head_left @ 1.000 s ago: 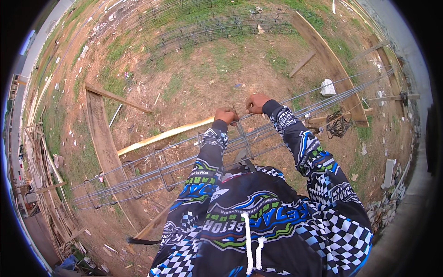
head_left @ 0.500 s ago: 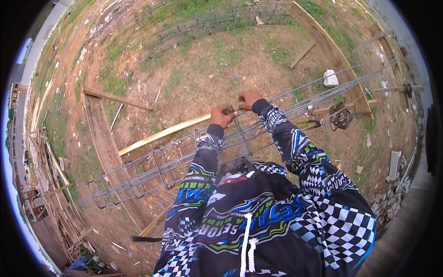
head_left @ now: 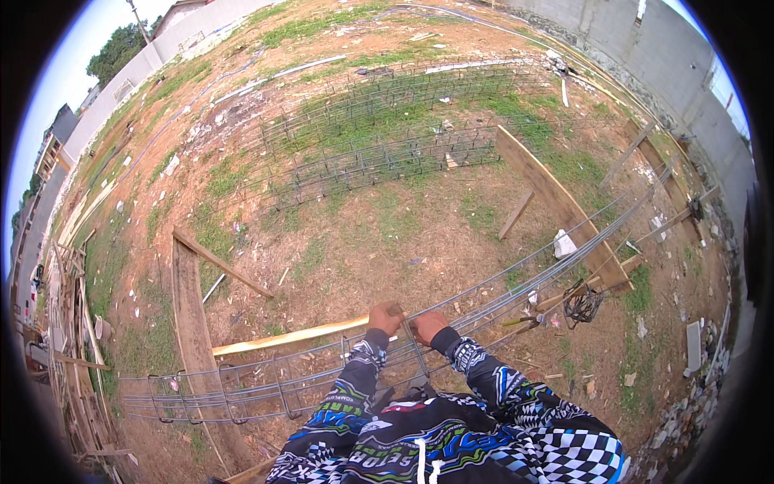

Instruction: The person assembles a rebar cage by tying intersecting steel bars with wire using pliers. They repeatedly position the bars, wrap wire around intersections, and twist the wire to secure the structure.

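Rebar [head_left: 577,255] inside stirrups [head_left: 285,400]; left hand [head_left: 386,318], right hand [head_left: 427,325] near one, cannot tell whether clamped.

The left hand [head_left: 387,318] and right hand [head_left: 427,324], fingers curled, are close together at the upper edge of a long set of steel rods [head_left: 580,252], beside a metal loop [head_left: 417,352]. The rods cross a brown plank [head_left: 189,306] at left and another plank [head_left: 556,206] at right, near a white stone [head_left: 563,244] and a tangle of dark wire [head_left: 583,305]. Beyond, wire cages [head_left: 387,165] lie on grassy dirt, with a grey wall [head_left: 597,36] at upper right.
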The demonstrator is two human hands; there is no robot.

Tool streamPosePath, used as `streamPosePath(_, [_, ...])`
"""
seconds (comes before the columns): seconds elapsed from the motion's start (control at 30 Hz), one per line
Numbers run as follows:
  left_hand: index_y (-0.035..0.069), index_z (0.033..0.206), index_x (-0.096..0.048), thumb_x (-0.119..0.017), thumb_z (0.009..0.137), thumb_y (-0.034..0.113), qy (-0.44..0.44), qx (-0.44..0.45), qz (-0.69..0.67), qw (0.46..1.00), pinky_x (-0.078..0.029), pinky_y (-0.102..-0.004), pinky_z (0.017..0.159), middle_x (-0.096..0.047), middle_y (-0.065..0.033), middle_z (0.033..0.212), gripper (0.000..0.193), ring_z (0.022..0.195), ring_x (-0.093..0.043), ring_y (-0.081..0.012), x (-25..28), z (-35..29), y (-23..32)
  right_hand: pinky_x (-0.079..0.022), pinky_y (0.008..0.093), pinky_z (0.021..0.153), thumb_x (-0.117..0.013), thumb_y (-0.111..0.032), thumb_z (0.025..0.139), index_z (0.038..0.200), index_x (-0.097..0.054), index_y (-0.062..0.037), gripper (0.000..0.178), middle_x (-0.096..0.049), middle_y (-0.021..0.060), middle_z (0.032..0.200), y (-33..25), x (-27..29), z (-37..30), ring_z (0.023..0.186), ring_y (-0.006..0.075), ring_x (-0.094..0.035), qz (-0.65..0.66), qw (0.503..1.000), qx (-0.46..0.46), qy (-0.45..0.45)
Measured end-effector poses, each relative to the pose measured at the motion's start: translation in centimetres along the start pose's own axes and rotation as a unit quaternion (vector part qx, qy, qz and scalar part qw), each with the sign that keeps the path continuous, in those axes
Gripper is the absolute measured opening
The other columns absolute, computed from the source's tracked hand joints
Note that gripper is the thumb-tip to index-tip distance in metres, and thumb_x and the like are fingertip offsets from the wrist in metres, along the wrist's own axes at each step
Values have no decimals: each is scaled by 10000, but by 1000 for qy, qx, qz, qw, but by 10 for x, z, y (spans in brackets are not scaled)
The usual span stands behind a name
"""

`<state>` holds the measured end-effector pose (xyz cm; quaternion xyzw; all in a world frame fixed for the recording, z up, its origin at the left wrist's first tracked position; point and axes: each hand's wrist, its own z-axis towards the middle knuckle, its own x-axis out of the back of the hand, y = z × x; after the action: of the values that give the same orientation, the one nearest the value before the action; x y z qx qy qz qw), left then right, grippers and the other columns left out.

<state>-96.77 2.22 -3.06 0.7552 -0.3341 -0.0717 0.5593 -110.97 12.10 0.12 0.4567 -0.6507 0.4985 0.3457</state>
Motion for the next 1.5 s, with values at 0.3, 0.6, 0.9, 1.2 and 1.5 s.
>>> streamPosePath(0.3, [93,878,-736,-784,700,309,56,-53,85,993,-531,-374,708,-720,-120,795,284,764,-696,-276,9,-19,21,-510,504,723,-619,-284,780,864,-726,-129,206,-705,157,811,-9,80,16,827,331,-691,-56,996,6,-65])
streamPosePath(0.6, [94,1003,-753,-701,782,301,-3,-126,73,989,-529,-383,812,-725,-167,929,308,873,-697,-296,24,-21,3,-514,481,703,-680,-253,720,784,-712,-110,159,-703,125,776,-53,135,76,804,320,-690,-245,928,278,-39])
streamPosePath(0.9, [32,1086,-632,-798,635,418,131,14,132,983,-510,-448,833,-700,-215,905,617,903,-674,-382,0,-23,28,-497,431,699,-824,-410,637,806,-748,-112,351,-703,102,774,-15,90,184,774,309,-669,-100,960,175,-195])
streamPosePath(1.2, [99,958,-724,-654,809,397,147,-34,143,978,-517,-473,764,-701,-196,843,340,846,-673,-384,-9,-32,29,-518,407,689,-755,-311,718,860,-765,-116,241,-723,73,779,63,81,153,754,242,-691,-2,971,6,-238])
streamPosePath(1.5, [79,947,-745,-683,821,418,97,-41,141,984,-523,-374,691,-709,-148,776,366,742,-694,-263,-9,-4,3,-480,464,646,-577,-259,853,797,-678,-33,254,-644,167,693,-4,71,-34,662,342,-630,229,970,68,43])
